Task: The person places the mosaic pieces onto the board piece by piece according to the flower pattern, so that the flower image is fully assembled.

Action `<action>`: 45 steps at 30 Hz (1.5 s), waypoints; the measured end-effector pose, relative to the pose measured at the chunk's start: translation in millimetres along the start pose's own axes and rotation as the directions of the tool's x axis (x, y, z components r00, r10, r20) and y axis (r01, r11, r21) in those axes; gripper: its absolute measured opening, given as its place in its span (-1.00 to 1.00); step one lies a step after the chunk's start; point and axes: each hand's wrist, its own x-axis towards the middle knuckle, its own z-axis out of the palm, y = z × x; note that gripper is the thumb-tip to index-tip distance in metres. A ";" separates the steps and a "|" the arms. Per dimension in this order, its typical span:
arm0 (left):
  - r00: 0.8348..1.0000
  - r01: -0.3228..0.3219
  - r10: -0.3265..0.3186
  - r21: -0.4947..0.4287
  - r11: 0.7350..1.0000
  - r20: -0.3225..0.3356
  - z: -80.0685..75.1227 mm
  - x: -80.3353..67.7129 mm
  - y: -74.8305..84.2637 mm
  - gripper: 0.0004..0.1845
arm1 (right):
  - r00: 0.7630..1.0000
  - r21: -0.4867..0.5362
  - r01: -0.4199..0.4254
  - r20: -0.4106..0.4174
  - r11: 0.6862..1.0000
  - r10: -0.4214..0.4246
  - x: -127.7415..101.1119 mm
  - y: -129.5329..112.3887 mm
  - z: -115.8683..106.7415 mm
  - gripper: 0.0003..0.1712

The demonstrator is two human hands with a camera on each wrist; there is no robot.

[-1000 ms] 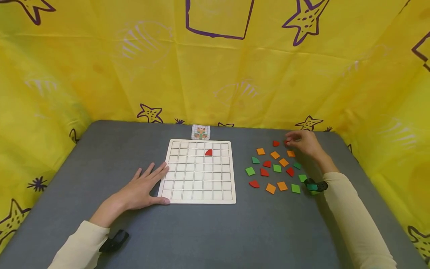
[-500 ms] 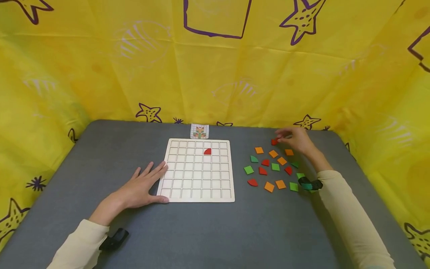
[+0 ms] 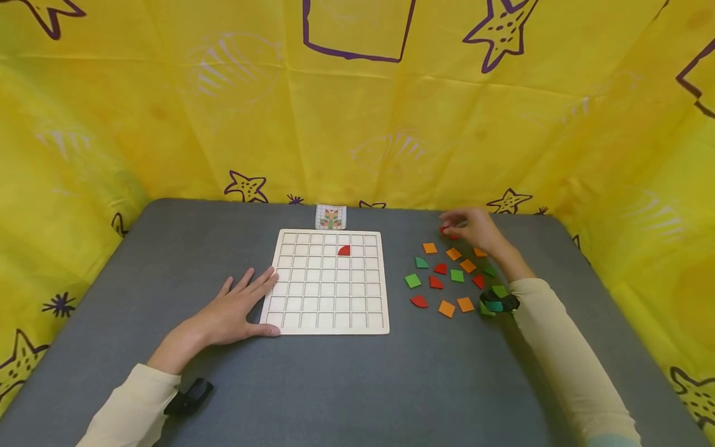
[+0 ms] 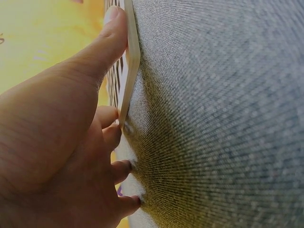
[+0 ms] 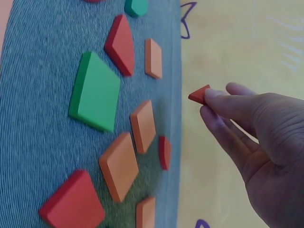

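My left hand [image 3: 231,316] lies with fingers spread at the left edge of a pale wooden grid board [image 3: 326,326]. Its thumb [image 4: 110,38] rests on the board's near corner, seen close in the left wrist view. One red quarter-circle tile [image 3: 344,251] sits in a cell in the board's upper part. Above the scattered pieces, my right hand [image 3: 475,231] pinches a small red tile [image 5: 198,95] between thumb and fingers, lifted off the table. The fingers cover part of that tile, so its full outline is hidden. Below it another red tile [image 5: 164,153] lies on the table.
Several loose orange, green and red tiles lie right of the board, among them a green square [image 3: 413,281] and an orange square [image 3: 446,309]. A small printed pattern card [image 3: 331,217] stands behind the board. A yellow patterned cloth [image 3: 346,124] rises along the table's far edge.
My right hand has moved left over the far tiles, carrying a red tile it held near the far right. The left hand stays on the board's edge, and the view has shifted slightly.
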 end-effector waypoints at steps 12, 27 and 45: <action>1.000 -0.003 0.003 -0.004 1.000 -0.001 -1.1 -0.1 -0.2 0.19 | 0.999 0.038 0.028 0.045 0.999 -0.030 14.1 -14.0 19.5 -0.67; 1.000 -0.001 0.001 -0.006 1.000 0.009 0.1 -0.8 -1.6 0.20 | 0.995 0.051 0.089 0.048 0.995 -0.092 34.5 -36.2 43.3 -0.67; 1.000 -0.018 0.017 -0.021 1.000 -0.009 -0.2 -1.6 -0.3 0.18 | 0.991 0.122 0.121 0.048 0.985 -0.128 51.5 -65.2 76.5 -0.70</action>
